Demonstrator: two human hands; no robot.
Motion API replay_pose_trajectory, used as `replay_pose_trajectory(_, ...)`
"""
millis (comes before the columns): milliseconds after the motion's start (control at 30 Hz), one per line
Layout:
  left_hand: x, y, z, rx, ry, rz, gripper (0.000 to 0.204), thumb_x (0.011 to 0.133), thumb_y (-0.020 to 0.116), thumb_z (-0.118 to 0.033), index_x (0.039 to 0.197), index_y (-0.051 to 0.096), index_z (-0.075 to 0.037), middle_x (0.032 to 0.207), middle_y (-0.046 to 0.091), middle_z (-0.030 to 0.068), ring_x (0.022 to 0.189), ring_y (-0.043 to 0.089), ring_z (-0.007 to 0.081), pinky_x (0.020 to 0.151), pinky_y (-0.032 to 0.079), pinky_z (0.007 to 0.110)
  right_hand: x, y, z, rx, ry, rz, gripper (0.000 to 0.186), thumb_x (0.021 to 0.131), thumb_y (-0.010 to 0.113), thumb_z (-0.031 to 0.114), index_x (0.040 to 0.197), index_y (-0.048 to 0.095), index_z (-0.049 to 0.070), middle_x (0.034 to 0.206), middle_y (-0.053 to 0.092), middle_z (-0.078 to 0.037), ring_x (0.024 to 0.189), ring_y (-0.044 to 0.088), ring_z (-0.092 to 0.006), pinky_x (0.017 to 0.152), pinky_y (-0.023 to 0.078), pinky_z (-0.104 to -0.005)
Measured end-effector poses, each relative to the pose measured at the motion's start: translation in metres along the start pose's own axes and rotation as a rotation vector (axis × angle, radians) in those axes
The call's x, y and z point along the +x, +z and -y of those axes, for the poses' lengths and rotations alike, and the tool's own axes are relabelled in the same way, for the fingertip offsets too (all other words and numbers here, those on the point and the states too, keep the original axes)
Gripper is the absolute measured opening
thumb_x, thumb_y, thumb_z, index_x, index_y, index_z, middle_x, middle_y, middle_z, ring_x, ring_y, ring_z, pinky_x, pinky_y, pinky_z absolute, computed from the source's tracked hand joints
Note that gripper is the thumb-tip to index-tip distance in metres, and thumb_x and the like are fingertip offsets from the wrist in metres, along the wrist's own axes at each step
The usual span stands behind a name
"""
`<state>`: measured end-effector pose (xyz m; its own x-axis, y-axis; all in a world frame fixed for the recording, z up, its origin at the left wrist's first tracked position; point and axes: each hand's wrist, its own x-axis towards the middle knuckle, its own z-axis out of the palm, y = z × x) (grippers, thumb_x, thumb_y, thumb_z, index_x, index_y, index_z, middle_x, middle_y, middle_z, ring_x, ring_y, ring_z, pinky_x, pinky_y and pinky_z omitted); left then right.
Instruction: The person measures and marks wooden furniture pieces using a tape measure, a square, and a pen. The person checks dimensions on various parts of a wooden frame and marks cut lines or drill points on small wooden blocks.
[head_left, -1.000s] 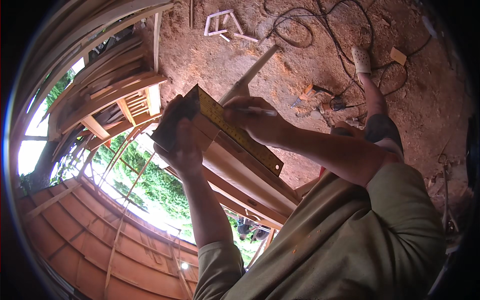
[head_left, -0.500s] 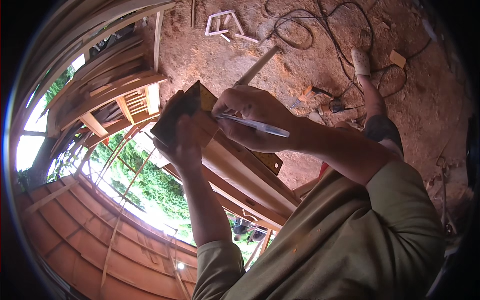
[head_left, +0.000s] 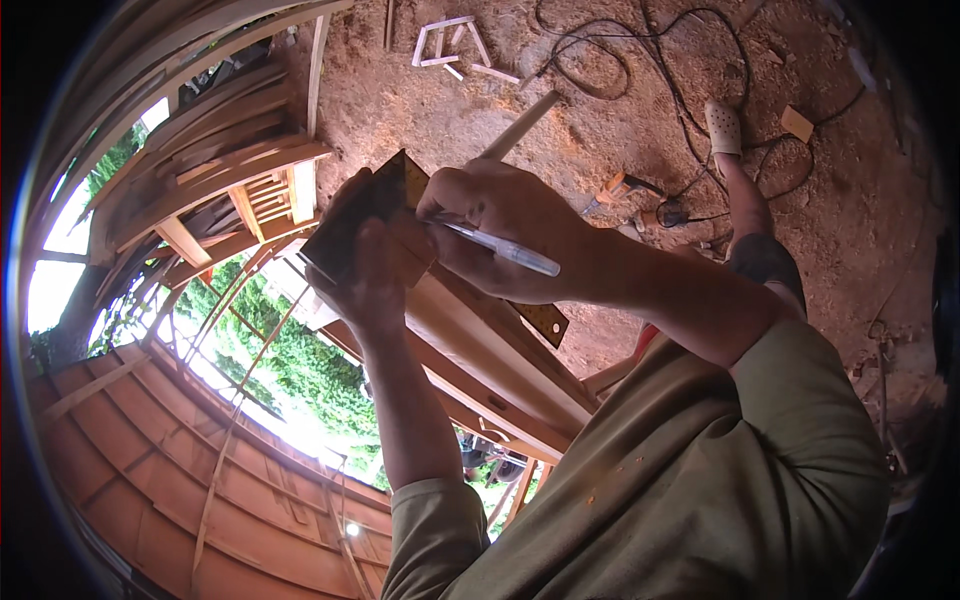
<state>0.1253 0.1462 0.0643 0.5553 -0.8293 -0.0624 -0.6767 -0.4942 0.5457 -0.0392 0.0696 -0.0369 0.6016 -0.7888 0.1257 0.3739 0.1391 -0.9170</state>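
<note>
1. Right hand (head_left: 505, 235): thumb and fingers pinch together on a slim, clear plastic pen (head_left: 510, 252) at the far end of a long, pale brown wooden beam (head_left: 490, 345). The pen's barrel slants back over the beam's upper edge; its writing tip is hidden by the fingers.

2. Left hand (head_left: 362, 285): clamped around the beam's far end, thumb on the near side and fingers partly hidden on the other – pressing a dark, flat metal square with a yellow marked blade (head_left: 350, 225) against the wood. The blade runs along the beam's right edge, its holed tip showing past the right forearm.

3. The beam itself stretches from beneath both hands down toward the person's olive-green cloth shirt (head_left: 650, 480).

4. Beyond the beam's far end, thin, pale wooden strips (head_left: 450, 45) lie on a reddish-brown, shaving-strewn earth floor (head_left: 430, 110).

5. To the beam's right on that floor: an orange-and-black power tool (head_left: 622, 188), looping black cable (head_left: 680, 90) and a small, flat tan block (head_left: 797, 124) – with a white, perforated clog (head_left: 723, 127) on a foot nearby.

6. To the beam's left, long brown timber boards (head_left: 215, 165) are stacked, with bright green foliage (head_left: 310, 355) and a ribbed, reddish-brown panelled surface (head_left: 150, 490) lower down.
</note>
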Motion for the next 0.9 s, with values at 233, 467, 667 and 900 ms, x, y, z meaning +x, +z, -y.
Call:
replay_pose_trajectory(233,0.005,0.007,-0.013,-0.145,-0.050,0.015,0.035,0.088,0.060,-0.002,0.119,0.064,0.013,0.117,0.070,0.0208,0.104,0.068,0.0274,0.093,0.054,0.039,0.006,-0.002,0.001,0.020,0.089,0.068,0.013,0.091,0.061,0.018,0.092,0.057,0.006,0.071,0.059,-0.010,0.068,0.061,-0.0267,0.065,0.048,-0.0412)
replay_pose_trajectory(467,0.004,0.007,-0.004,-0.163,0.004,0.013,0.030,0.089,0.062,0.001,0.117,0.063,0.013,0.118,0.069,0.0211,0.106,0.068,0.0283,0.093,0.055,0.038,0.001,-0.015,0.013,-0.098,0.134,0.205,0.014,0.091,0.062,0.017,0.089,0.058,0.004,0.071,0.058,-0.011,0.072,0.060,-0.0275,0.065,0.048,-0.0423)
replay_pose_trajectory(667,0.001,0.002,0.006,0.040,0.120,0.031,0.028,0.090,0.066,0.002,0.116,0.058,0.012,0.118,0.069,0.0210,0.105,0.069,0.0279,0.094,0.056,0.039,-0.013,-0.012,0.006,0.012,0.079,0.135,0.011,0.090,0.064,0.014,0.089,0.059,0.004,0.072,0.057,-0.012,0.073,0.060,-0.0282,0.065,0.047,-0.0425)
replay_pose_trajectory(900,0.003,0.005,-0.007,-0.082,-0.038,-0.019,0.019,0.089,0.069,-0.007,0.103,0.066,0.006,0.116,0.069,0.0218,0.102,0.070,0.0300,0.086,0.057,0.039,0.003,-0.007,0.004,0.009,0.144,0.137,0.012,0.091,0.065,0.015,0.092,0.059,0.004,0.074,0.059,-0.012,0.068,0.060,-0.0276,0.064,0.047,-0.0416)
